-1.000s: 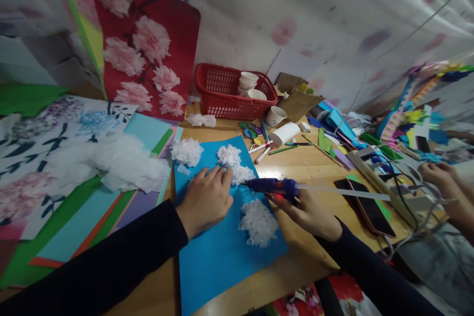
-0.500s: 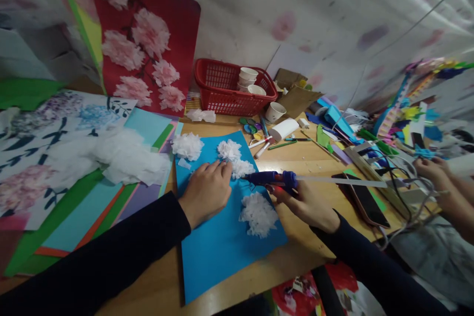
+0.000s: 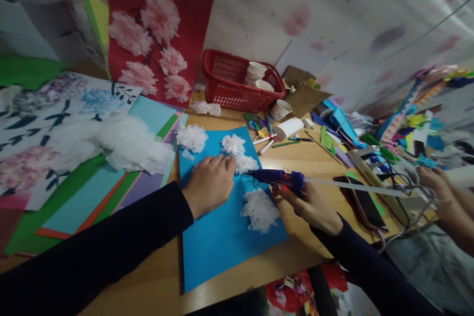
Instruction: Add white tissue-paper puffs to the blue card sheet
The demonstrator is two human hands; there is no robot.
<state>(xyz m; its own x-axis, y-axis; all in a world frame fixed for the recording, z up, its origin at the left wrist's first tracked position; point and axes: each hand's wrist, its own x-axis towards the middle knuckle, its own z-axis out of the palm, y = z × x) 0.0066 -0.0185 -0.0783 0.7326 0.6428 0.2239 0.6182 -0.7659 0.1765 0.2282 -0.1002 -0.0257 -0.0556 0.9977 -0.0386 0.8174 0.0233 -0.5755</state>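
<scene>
In the head view a blue card (image 3: 207, 256) lies on the wooden table with several white tissue-paper flowers on it. My left hand (image 3: 212, 182) rests on the card, fingers closed at the edge of a tissue-paper flower (image 3: 246, 164); its fingertips are partly hidden. My right hand (image 3: 314, 207) grips a blue hot glue gun (image 3: 272, 176), a long clear glue stick (image 3: 351, 186) poking out of its back. The gun's nozzle points left, close under that same flower. One more flower (image 3: 259, 211) sits below the gun, and another (image 3: 191, 138) at the card's upper left corner.
Coloured sheets with white tissue (image 3: 129, 145) lie at left. Behind stand a red flower picture (image 3: 200, 19) and a red basket (image 3: 237, 98) with paper cups. Pens, a phone (image 3: 366, 205) and a power strip with cables lie right. Another person's hands (image 3: 440, 185) are at far right.
The view has shifted slightly, so most things appear a little further right. Both hands keep nearly the same places, with the glue gun's nozzle still beside the flower.
</scene>
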